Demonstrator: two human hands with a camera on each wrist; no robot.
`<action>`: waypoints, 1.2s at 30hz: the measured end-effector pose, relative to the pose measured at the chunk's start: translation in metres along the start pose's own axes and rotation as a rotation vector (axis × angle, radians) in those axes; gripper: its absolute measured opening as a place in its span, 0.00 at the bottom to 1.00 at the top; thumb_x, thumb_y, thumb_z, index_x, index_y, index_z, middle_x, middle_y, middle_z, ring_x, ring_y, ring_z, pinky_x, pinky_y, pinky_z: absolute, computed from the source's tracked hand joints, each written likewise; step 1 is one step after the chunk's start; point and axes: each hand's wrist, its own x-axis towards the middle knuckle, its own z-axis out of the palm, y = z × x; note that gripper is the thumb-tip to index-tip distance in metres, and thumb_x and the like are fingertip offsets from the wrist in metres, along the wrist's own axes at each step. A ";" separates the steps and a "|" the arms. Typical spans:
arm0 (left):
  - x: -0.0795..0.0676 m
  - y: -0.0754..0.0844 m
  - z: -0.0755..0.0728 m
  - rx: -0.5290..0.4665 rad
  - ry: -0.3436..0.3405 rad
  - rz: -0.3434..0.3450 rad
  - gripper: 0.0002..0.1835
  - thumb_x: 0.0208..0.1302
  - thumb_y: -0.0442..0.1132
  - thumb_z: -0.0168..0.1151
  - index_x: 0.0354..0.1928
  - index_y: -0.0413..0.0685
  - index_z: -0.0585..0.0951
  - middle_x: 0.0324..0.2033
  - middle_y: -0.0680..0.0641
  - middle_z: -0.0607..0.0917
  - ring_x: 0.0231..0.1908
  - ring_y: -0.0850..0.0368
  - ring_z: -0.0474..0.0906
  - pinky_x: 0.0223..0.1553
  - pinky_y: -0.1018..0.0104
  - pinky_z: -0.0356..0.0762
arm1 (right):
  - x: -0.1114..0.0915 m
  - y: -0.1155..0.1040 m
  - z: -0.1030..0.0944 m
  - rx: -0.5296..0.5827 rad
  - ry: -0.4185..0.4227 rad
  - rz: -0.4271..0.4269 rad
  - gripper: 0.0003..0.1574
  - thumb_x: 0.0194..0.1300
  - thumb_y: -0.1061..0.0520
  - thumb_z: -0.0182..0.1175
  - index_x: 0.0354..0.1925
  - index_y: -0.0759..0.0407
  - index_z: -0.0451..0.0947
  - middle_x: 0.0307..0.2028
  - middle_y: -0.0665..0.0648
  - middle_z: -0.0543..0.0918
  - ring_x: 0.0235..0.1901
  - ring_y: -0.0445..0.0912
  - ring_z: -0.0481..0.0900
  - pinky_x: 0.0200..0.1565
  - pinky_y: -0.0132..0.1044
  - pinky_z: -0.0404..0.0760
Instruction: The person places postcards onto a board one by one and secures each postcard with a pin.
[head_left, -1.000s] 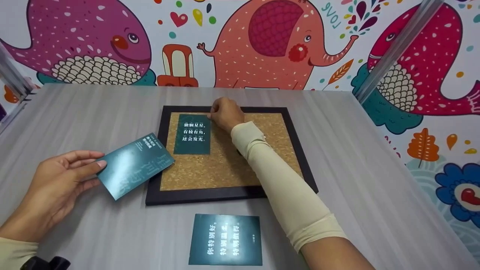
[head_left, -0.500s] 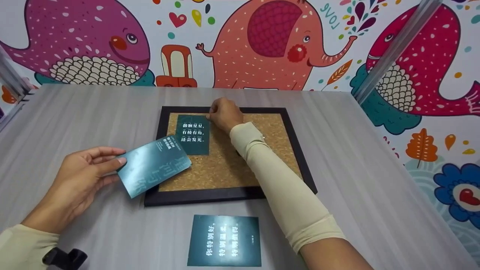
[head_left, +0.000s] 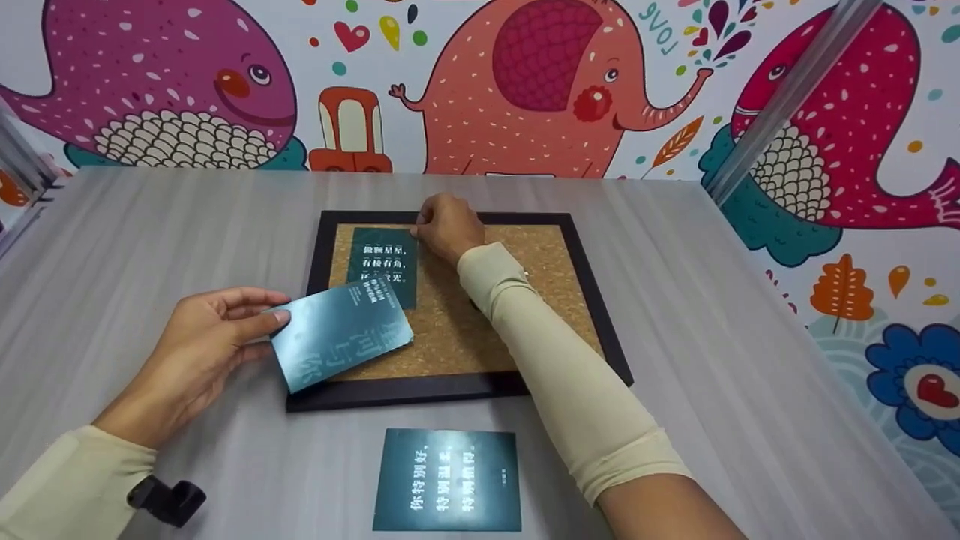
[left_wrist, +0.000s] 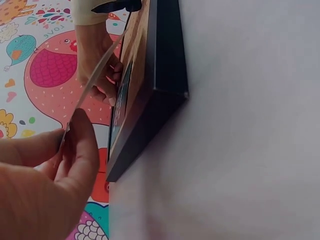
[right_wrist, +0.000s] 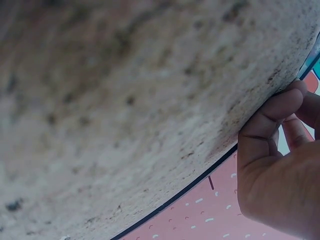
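Observation:
In the head view my left hand (head_left: 214, 349) pinches a glossy green card (head_left: 341, 330) between thumb and fingers. The card slants over the left side of a cork board (head_left: 480, 330) with a black frame. It overlaps the lower part of another dark green card (head_left: 384, 251) that lies upright on the cork, with white Chinese characters. My right hand (head_left: 448, 225) pinches at that card's upper right corner, fingers curled. The left wrist view shows the held card (left_wrist: 97, 70) edge-on in the left fingers. Close at the cork (right_wrist: 150, 125), the right thumb and fingers hide what lies between them.
A third green card (head_left: 448, 480) with white characters lies on the pale grey table (head_left: 750, 360) in front of the board. A black camera mount (head_left: 166, 499) sits on the left sleeve. Behind stands a wall (head_left: 547, 90) with cartoon animals; a clear strip (head_left: 795, 97) leans at the right.
My left hand has moved right with its card, from beside the frame to over the board's left part. My right hand has stayed at the other card's corner.

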 end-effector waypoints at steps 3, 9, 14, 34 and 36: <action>0.002 0.002 0.008 0.040 -0.010 -0.004 0.23 0.76 0.33 0.71 0.68 0.33 0.80 0.48 0.50 0.87 0.45 0.61 0.87 0.47 0.65 0.89 | 0.001 0.000 0.000 0.005 -0.001 0.008 0.07 0.77 0.53 0.72 0.44 0.56 0.90 0.40 0.53 0.88 0.43 0.48 0.83 0.50 0.42 0.84; 0.006 0.002 0.022 0.061 -0.023 -0.005 0.23 0.78 0.33 0.69 0.69 0.32 0.79 0.51 0.48 0.86 0.45 0.61 0.87 0.47 0.65 0.89 | 0.001 0.000 0.001 0.004 -0.005 0.020 0.07 0.78 0.53 0.72 0.45 0.55 0.90 0.40 0.53 0.87 0.43 0.47 0.83 0.50 0.42 0.83; 0.009 0.002 0.032 0.041 -0.035 0.003 0.22 0.78 0.31 0.68 0.68 0.30 0.79 0.48 0.48 0.88 0.43 0.61 0.88 0.47 0.65 0.90 | 0.000 0.000 0.001 0.006 0.001 0.016 0.07 0.77 0.53 0.72 0.45 0.56 0.89 0.41 0.53 0.87 0.43 0.47 0.83 0.50 0.42 0.83; 0.017 0.004 0.057 0.137 -0.058 0.021 0.19 0.78 0.33 0.68 0.66 0.35 0.84 0.56 0.43 0.87 0.46 0.59 0.86 0.50 0.67 0.88 | -0.003 0.001 -0.001 0.025 -0.001 -0.004 0.08 0.78 0.52 0.71 0.46 0.56 0.89 0.41 0.54 0.88 0.45 0.48 0.83 0.53 0.43 0.84; 0.019 0.005 0.059 0.162 -0.051 0.029 0.18 0.79 0.33 0.68 0.66 0.36 0.85 0.57 0.42 0.87 0.46 0.59 0.85 0.49 0.68 0.87 | -0.003 0.001 -0.001 0.025 0.001 -0.001 0.08 0.78 0.53 0.71 0.46 0.56 0.89 0.42 0.54 0.88 0.45 0.48 0.83 0.53 0.43 0.84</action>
